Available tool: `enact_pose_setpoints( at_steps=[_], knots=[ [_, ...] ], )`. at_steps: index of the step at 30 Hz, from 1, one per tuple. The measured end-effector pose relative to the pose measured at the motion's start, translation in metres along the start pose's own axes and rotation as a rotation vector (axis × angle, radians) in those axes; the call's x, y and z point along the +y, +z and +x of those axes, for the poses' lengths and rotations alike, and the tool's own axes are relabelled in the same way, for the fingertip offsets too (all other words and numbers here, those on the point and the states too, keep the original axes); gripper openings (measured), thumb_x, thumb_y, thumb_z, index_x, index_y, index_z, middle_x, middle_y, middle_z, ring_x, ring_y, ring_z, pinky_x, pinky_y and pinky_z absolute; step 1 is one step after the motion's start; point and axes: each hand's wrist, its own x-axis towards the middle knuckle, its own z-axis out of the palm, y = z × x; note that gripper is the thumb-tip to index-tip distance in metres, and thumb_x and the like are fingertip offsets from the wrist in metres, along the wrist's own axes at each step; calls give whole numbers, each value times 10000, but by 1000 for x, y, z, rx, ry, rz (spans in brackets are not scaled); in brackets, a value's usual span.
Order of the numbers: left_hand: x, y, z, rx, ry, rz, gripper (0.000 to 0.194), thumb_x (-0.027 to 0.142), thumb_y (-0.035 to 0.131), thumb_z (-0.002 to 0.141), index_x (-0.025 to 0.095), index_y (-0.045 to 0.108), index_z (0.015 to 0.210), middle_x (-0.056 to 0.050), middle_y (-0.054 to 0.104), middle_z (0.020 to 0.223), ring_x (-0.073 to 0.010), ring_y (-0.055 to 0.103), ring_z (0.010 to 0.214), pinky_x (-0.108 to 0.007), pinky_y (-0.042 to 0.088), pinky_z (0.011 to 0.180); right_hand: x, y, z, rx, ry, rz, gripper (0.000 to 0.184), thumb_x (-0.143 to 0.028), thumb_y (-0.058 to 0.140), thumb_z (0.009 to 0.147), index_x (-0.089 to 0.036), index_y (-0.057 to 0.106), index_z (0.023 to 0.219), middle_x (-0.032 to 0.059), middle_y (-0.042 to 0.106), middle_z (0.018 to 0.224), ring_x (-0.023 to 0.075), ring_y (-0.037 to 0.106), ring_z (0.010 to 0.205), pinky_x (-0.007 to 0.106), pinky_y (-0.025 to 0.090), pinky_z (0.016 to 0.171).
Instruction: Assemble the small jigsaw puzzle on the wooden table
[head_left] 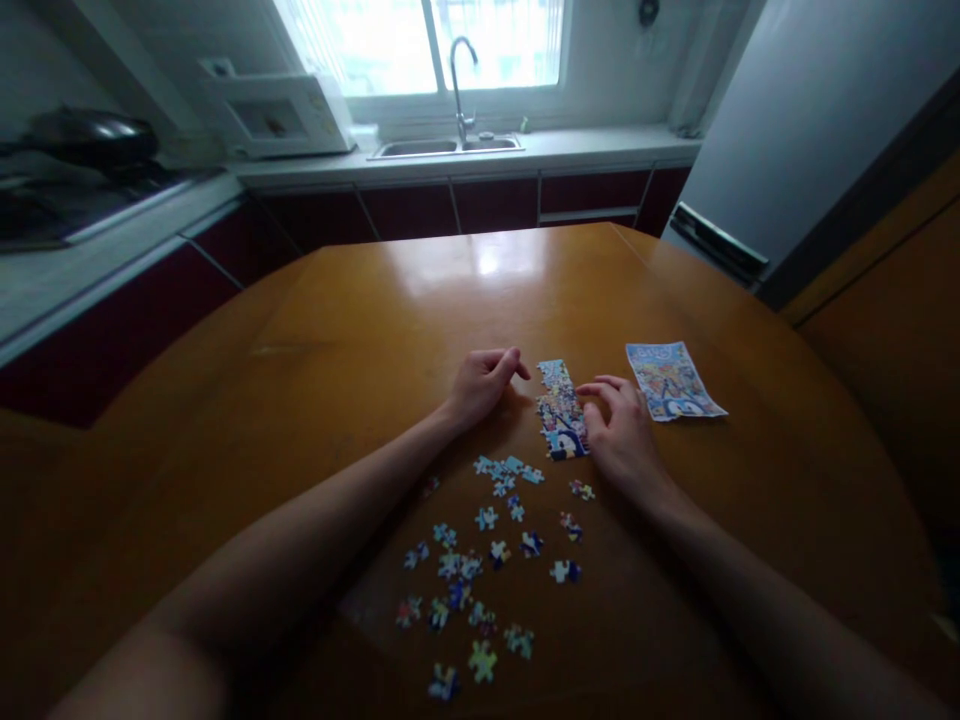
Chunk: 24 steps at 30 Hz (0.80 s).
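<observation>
1. Left hand (480,388), bare, resting at the glossy orange-brown wooden table (337,340); fingers loosely curled, thumb uppermost. Whether a small piece sits inside the curl cannot be told.
2. Small, multicoloured loose jigsaw pieces (471,566), knobbed and notched, scattered on the person's side of the strip. Pale-blue pieces (499,468) gather at the far end of the scatter; one yellow-green piece (482,661) lies toward the near end.
3. Narrow, multicoloured strip of joined jigsaw pieces (561,408), dark blue and white at its near end. Location: between the hands, right of the left and apart from it. Long axis near to far, slightly slanted; knobbed left edge faces the left hand.
4. Right hand (621,425), bare, fingers bent and parted from the thumb, gripping nothing visible. Nearer of the two to the strip; fingertips at its right edge, apparently touching.
5. Pale-blue, four-sided printed paper sheet (673,380), flat, just right of the right hand.
</observation>
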Motion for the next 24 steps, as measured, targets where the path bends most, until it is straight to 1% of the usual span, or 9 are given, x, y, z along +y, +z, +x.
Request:
enact_pose_setpoints(
  at_steps=[10, 15, 24],
  knots=[
    [-2, 3, 0, 2, 15, -5, 478, 463, 484, 954, 143, 730, 698, 44, 368, 482, -88, 321, 464, -264, 233, 496, 5, 0, -1, -17, -13, -27, 270, -254, 511, 848, -197, 723, 1007, 141, 603, 1182, 322, 532, 1170, 520, 410, 1033],
    [1, 4, -1, 5, 9, -14, 456, 430, 491, 953, 146, 722, 682, 47, 358, 478, -87, 307, 463, -269, 231, 503, 3, -2, -1, -25, -8, -34, 262, -264, 516, 858, -191, 722, 1002, 141, 605, 1176, 316, 528, 1176, 506, 405, 1042],
    [2, 4, 0, -2, 19, -12, 443, 384, 473, 964, 155, 708, 666, 33, 394, 486, -94, 328, 473, -279, 252, 517, 5, -1, -1, -26, -16, -21, 259, -312, 520, 881, -199, 722, 996, 138, 606, 1158, 316, 532, 1153, 515, 411, 1020]
  ],
)
